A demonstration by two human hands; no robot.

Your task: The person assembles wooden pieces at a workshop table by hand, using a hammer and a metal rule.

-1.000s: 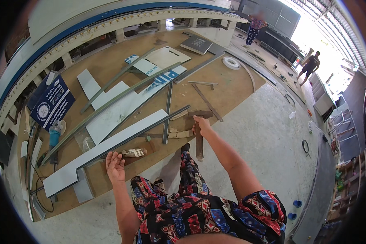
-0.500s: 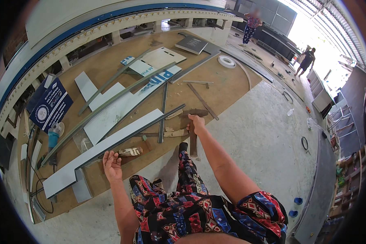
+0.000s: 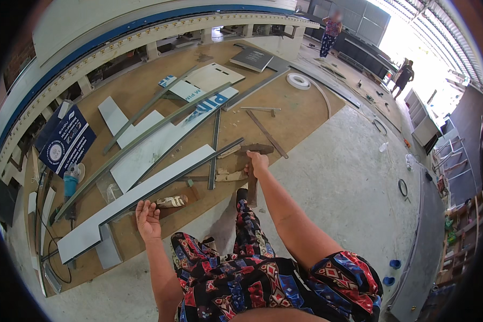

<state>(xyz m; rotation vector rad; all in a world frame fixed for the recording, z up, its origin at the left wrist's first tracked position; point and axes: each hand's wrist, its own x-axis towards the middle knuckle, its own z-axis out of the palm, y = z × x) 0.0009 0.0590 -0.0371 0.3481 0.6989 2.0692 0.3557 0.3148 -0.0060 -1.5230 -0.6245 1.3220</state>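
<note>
In my right hand (image 3: 257, 165) is a brown hammer (image 3: 252, 197), its head above my fist and its handle pointing down toward my leg. My left hand (image 3: 148, 219) has its fingers loosely bent and apart, with nothing in it. It is beside the lower edge of a long white panel strip (image 3: 145, 191) with a dark edge and a notched wider end. Whether it touches the strip I cannot tell. A whitish, brown-stained cylinder (image 3: 173, 201) lies just right of that hand. Crumpled tan pieces (image 3: 232, 175) lie near the hammer.
A brown board (image 3: 300, 115) carries white panel offcuts (image 3: 137, 158), metal strips, a tape roll (image 3: 298, 81) and a dark box (image 3: 251, 58). A teal angle grinder (image 3: 71, 182) with a cord lies left, beside a blue carton (image 3: 67, 137). A long machine (image 3: 172, 26) stands behind. People stand far right.
The hammer's handle has swung slightly left and up with my right hand. My left hand has stayed put. A distant person has shifted, and another shows beside them.
</note>
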